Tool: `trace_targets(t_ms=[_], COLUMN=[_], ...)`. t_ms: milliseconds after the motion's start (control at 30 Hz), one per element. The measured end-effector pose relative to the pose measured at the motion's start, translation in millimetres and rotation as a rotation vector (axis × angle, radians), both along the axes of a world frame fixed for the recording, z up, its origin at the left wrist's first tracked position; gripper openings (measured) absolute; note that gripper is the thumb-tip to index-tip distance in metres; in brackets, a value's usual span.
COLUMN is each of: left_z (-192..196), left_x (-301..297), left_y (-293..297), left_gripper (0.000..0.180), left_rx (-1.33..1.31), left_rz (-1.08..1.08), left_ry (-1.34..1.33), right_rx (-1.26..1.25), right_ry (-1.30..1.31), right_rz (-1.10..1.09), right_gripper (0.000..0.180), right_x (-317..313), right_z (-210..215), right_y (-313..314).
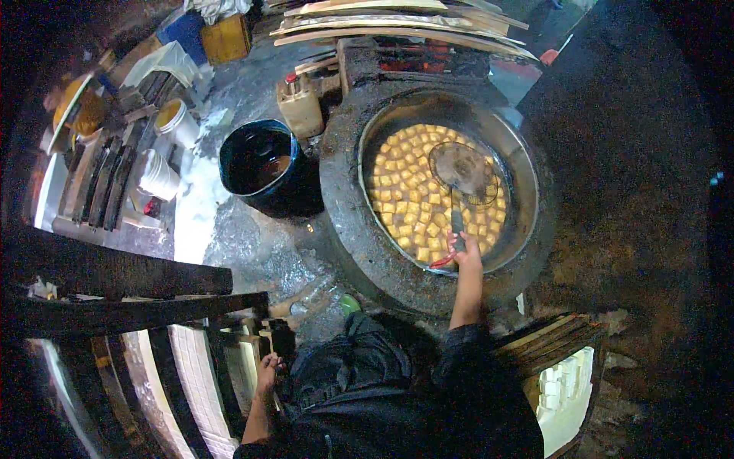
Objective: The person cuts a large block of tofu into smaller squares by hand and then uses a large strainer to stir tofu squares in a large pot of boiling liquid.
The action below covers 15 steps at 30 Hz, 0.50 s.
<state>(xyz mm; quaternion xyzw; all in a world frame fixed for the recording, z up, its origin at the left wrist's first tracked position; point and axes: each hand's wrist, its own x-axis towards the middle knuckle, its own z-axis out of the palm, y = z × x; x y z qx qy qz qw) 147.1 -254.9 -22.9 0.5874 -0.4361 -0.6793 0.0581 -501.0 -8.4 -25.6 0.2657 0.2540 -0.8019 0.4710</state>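
My right hand (465, 251) grips the dark handle of a round wire skimmer (465, 170). Its mesh head lies over the far right part of a big round pot (527, 222), at the surface of the liquid. Many golden fried tofu pieces (409, 164) float there, packed close together. A red cord-like thing (442, 262) shows beside the handle's end. Down at the lower left, my left hand (269, 370) is closed next to a rack of trays. What it holds, if anything, is hidden.
A dark bucket (256, 191) and a capped jug (300, 107) stand left of the pot. Planks (405, 27) lie behind it. Racked trays of white blocks (197, 375) are at lower left. Another white-block tray (564, 402) is at lower right. White buckets (159, 177) stand far left.
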Motion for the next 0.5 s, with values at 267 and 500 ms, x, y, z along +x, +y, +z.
trace_targets(t_ms=[267, 500], left_z=[-3.1, -6.4], left_x=[1.3, 6.9], left_y=[0.8, 5.0], left_gripper=[0.027, 0.027], left_rx=[-0.099, -0.169], left_rz=[-0.075, -0.098], left_ry=[-0.047, 0.042], right_rx=[0.074, 0.085], right_ry=[0.089, 0.101], right_rz=[-0.005, -0.134], right_gripper=[0.041, 0.034], right_x=[2.4, 7.2], right_z=[-2.3, 10.8], right_y=[2.1, -6.6])
